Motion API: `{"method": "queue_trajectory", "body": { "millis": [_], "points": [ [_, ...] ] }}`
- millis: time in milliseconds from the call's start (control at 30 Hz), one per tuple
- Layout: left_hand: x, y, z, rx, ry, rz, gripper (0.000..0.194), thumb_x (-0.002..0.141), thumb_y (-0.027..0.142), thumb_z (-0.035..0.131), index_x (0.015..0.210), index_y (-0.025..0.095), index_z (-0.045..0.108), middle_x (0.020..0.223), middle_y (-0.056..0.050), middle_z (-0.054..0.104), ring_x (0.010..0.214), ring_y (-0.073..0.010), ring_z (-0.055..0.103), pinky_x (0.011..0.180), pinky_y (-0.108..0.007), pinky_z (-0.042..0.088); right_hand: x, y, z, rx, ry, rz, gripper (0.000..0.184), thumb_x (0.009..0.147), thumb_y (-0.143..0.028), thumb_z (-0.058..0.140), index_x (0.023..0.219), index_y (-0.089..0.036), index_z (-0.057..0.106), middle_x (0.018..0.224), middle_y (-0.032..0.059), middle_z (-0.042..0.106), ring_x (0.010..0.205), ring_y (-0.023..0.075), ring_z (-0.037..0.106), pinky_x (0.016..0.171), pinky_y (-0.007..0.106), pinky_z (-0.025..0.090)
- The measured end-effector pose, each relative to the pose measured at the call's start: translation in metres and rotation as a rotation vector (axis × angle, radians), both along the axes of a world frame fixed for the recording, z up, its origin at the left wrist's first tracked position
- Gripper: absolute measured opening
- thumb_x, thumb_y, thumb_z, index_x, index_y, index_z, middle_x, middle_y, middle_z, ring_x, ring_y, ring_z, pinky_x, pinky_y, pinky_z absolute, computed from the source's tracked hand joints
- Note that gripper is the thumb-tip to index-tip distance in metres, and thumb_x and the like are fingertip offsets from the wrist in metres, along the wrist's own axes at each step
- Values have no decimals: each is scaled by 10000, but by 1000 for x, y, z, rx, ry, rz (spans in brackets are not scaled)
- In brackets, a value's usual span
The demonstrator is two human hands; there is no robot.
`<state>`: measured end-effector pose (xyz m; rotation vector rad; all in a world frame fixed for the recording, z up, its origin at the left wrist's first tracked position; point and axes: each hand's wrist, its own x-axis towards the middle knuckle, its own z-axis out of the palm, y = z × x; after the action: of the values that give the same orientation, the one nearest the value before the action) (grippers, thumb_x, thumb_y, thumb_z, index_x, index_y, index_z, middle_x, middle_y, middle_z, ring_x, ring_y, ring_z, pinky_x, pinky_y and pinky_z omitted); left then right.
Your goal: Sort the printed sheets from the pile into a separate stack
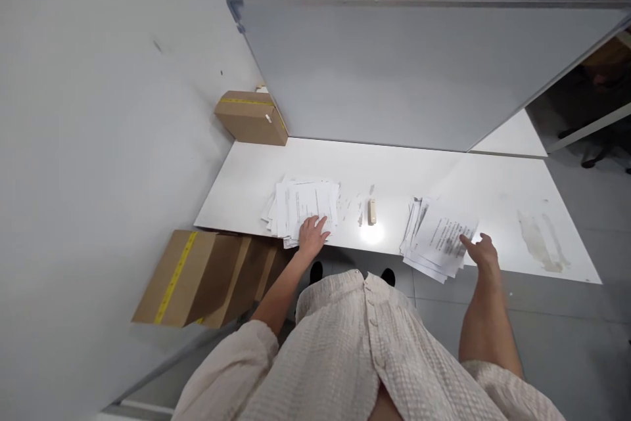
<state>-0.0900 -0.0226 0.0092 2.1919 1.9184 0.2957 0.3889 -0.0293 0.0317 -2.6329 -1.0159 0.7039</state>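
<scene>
My left hand (312, 237) lies with its fingers spread on the front part of a loose stack of printed sheets (306, 199). Farther right, my right hand (480, 249) touches the right edge of a second paper pile (438, 237), index finger stretched out over the print. That pile is fanned unevenly, and some sheets stick out past the table's front edge. Between the two piles lies a small beige stapler (372, 211), which neither hand touches.
The white table (389, 171) has a whiteboard panel (394, 73) along its back. A taped cardboard box (251, 117) sits at the back left corner. More cardboard boxes (197, 276) stand below the left front edge. A worn patch (542, 242) marks the right end.
</scene>
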Motion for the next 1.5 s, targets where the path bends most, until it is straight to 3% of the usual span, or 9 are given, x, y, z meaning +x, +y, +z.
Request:
{"method": "queue_trajectory", "body": {
  "millis": [100, 267, 367, 533, 767, 933, 1233, 1333, 1500],
  "points": [
    [-16, -2, -6, -2, 88, -13, 446, 769, 342, 517, 1198, 239, 450, 1209, -98, 436, 1089, -288, 374, 864, -410, 349, -37, 9, 3, 9, 0, 67, 663, 715, -472, 499, 1241, -91, 369, 1070, 188, 568, 886, 254, 578, 753, 368, 440],
    [-19, -2, -9, 5, 89, -92, 353, 779, 321, 509, 1125, 250, 511, 1175, -88, 469, 1064, -274, 408, 837, -390, 377, -144, 19, -6, 29, 208, 437, 532, 754, -431, 460, 1199, -142, 436, 1056, 141, 578, 808, 209, 584, 656, 303, 444],
    [-19, -5, -10, 20, 93, -115, 402, 741, 322, 565, 1130, 243, 503, 1190, -98, 456, 1087, -290, 389, 852, -406, 366, -203, 22, -14, 43, 329, 688, 470, 760, -412, 464, 1168, -180, 471, 1052, 114, 577, 790, 191, 577, 645, 286, 435],
    [-21, -6, -12, 42, 57, -143, 335, 763, 320, 536, 1082, 218, 531, 1183, -102, 465, 1098, -285, 380, 870, -404, 351, -262, 24, -20, 64, 439, 954, 407, 760, -369, 483, 1119, -178, 512, 996, 99, 596, 767, 173, 567, 689, 282, 413],
    [-17, -5, -10, 49, 4, -152, 202, 830, 172, 396, 888, 173, 590, 932, -87, 579, 931, -211, 473, 800, -358, 368, -282, 24, -16, 29, 469, 1022, 354, 767, -347, 478, 1079, -190, 534, 960, 81, 612, 721, 153, 561, 632, 252, 403],
    [-14, -4, -7, 52, -51, -101, 179, 835, 215, 399, 836, 157, 569, 812, -77, 576, 840, -198, 491, 747, -326, 387, -279, 25, -23, 39, 481, 1033, 341, 768, -356, 470, 1062, -198, 538, 934, 70, 616, 689, 144, 559, 587, 239, 400],
    [-25, 0, -6, -12, -218, -98, 243, 865, 228, 335, 854, 171, 571, 811, -63, 584, 818, -174, 517, 739, -288, 400, -283, 24, -30, 4, 622, 982, 299, 771, -332, 474, 1032, -201, 536, 888, 52, 619, 604, 117, 573, 543, 229, 426],
    [-27, 0, -7, 9, -249, -27, 243, 857, 215, 333, 833, 169, 570, 784, -56, 581, 792, -167, 520, 719, -283, 403, -289, 25, -27, -19, 736, 914, 278, 781, -345, 473, 1008, -198, 538, 870, 49, 616, 590, 110, 583, 510, 211, 431],
    [-26, 0, -7, 56, -425, 135, 176, 812, 215, 410, 782, 170, 578, 760, -27, 597, 732, -137, 534, 694, -252, 406, -300, 27, -24, -77, 1015, 632, 267, 772, -405, 494, 900, -177, 544, 881, 58, 606, 596, 98, 602, 511, 187, 459]
  ]
}}
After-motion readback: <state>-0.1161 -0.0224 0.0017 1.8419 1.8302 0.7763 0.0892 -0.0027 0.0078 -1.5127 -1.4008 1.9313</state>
